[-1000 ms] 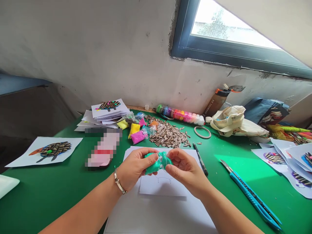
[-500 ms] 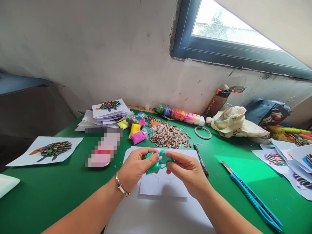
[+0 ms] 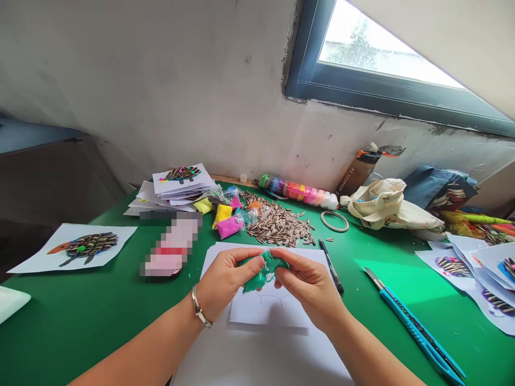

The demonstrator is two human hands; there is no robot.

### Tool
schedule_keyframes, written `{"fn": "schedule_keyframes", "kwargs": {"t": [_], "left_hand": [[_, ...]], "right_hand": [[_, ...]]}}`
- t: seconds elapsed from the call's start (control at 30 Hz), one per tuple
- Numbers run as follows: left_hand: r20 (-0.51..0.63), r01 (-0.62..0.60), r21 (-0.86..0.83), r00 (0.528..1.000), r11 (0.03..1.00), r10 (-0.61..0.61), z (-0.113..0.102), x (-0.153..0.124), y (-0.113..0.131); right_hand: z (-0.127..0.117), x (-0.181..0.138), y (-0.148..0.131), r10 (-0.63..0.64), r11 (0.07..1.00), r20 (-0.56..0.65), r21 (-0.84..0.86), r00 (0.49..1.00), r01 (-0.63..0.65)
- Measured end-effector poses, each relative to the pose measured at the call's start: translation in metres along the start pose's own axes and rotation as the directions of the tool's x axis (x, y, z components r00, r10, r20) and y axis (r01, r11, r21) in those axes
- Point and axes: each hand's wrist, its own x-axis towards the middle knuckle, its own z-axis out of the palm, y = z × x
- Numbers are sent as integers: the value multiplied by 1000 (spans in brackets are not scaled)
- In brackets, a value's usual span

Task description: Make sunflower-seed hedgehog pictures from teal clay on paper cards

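Both my hands grip a small clear bag of green clay above a white sheet with a faint outline drawing. My left hand pinches its left end with thumb and fingers closed; a silver bracelet sits on that wrist. My right hand pinches the bag's right end, fingers curled around it. The bag hangs a little above the paper, tilted down toward the left.
On the green table lie a pile of sunflower seeds, small bags of coloured clay, a black pen, a blue utility knife, a tape ring, stacked seed pictures, a cloth bag and a bottle.
My fingers have squeezed and twisted the green clay bag, which looks flatter and more tilted now. The view has shifted slightly; both hands stay in the same place.
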Motion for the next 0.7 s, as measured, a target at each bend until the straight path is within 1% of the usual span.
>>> {"fn": "schedule_keyframes", "kwargs": {"t": [0.13,0.23,0.33,0.4,0.47,0.57,0.63,0.7], "left_hand": [[24,-30,57,999,998,29,2,-1,-2],[27,-35,67,999,997,33,5,-1,-3],[12,-14,63,1000,998,13,7,-2,-3],[18,-2,66,1000,998,1,7,-3,-2],[25,-13,57,1000,998,12,6,-2,-2],[11,-47,5,999,999,47,5,-1,-1],[7,-61,-48,998,997,61,4,0,-1],[7,-63,-85,998,994,64,4,0,0]], "right_hand": [[-1,2,-2,40,999,113,-31,993,-37],[-2,2,-6,0,998,184,-68,983,13],[-1,1,-9,-30,991,212,-122,977,57],[0,1,-11,-15,993,198,-112,980,38],[0,1,-11,6,1000,155,-19,988,-3],[0,4,-8,40,987,51,152,998,-47],[0,5,-7,62,974,-10,217,998,-58],[-1,6,-6,70,969,-51,241,996,-56]]}}
